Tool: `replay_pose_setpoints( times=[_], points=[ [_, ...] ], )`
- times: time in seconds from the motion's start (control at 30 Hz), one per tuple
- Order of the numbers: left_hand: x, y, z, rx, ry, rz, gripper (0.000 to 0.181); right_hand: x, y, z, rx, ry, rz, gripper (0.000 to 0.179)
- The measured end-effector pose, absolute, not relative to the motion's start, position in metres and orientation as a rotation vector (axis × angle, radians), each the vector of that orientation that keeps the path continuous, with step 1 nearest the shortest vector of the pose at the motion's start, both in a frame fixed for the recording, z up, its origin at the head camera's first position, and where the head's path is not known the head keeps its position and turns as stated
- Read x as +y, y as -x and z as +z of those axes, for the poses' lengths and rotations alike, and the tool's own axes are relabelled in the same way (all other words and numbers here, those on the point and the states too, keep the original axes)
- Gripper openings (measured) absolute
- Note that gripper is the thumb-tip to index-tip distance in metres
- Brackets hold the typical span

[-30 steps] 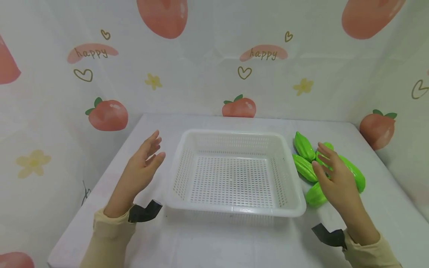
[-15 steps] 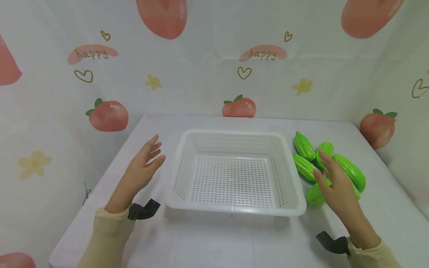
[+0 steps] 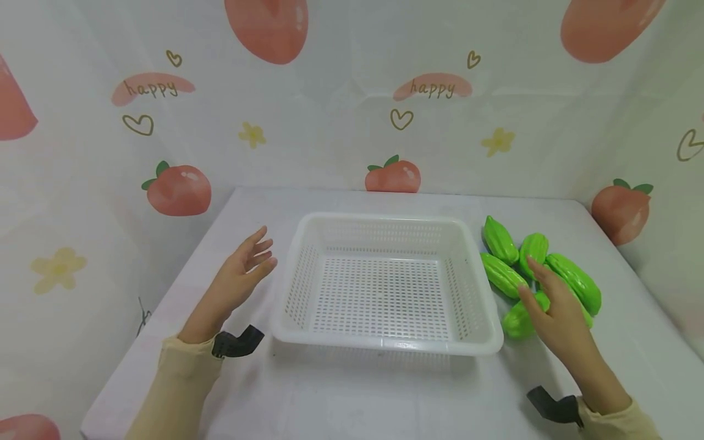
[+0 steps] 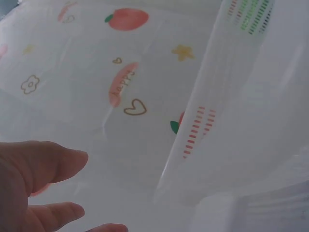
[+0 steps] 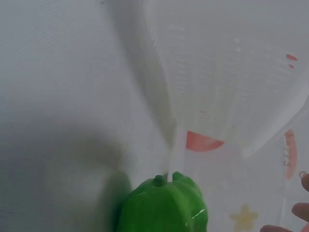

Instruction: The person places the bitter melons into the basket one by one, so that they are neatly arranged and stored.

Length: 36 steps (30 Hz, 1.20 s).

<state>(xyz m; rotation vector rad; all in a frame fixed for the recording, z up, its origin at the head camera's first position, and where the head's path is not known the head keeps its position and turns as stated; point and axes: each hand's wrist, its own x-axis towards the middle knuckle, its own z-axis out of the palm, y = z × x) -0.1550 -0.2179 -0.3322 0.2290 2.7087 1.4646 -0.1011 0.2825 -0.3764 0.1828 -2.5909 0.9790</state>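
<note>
A white plastic basket (image 3: 387, 347) with perforated walls stands in the middle of the table, nothing inside it. To its left my left hand (image 3: 235, 281) hovers with relaxed fingers and holds nothing. The left wrist view shows its thumb (image 4: 67, 164) apart from the basket's wall (image 4: 260, 116). On the right lie several shiny green ridged vegetables (image 3: 503, 275), kind unclear. My right hand (image 3: 563, 321) hangs over the near ones with spread fingers and partly hides them; contact cannot be told. In the right wrist view one green vegetable (image 5: 164, 208) shows its stem end.
A white cloth covers the table (image 3: 352, 397). Behind it and at both sides hangs a white curtain (image 3: 324, 134) printed with peaches, hearts and flowers. Black straps with short projecting pieces (image 3: 239, 342) sit at both wrists.
My right hand has drawn slightly down and toward me, baring more of the green vegetables. My left hand has shifted a little right and down. The basket and vegetables stay in place.
</note>
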Motion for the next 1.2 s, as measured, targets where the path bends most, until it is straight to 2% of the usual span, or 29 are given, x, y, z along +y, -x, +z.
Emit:
replay_pose_setpoints(
  times=[0.37,0.77,1.2],
  points=[
    [-0.216,0.162,-0.345,2.549,-0.204,1.561,0.072,0.295,0.1,-0.387,-2.645,-0.152,0.93,0.051],
    [-0.214,0.162,-0.35,2.425,-0.152,1.589,0.081,0.298,0.099,-0.39,-2.731,-0.102,0.906,0.046],
    [-0.213,0.164,-0.359,2.363,-0.113,1.564,0.084,0.303,0.098,-0.395,-2.755,-0.102,0.848,0.045]
  ],
)
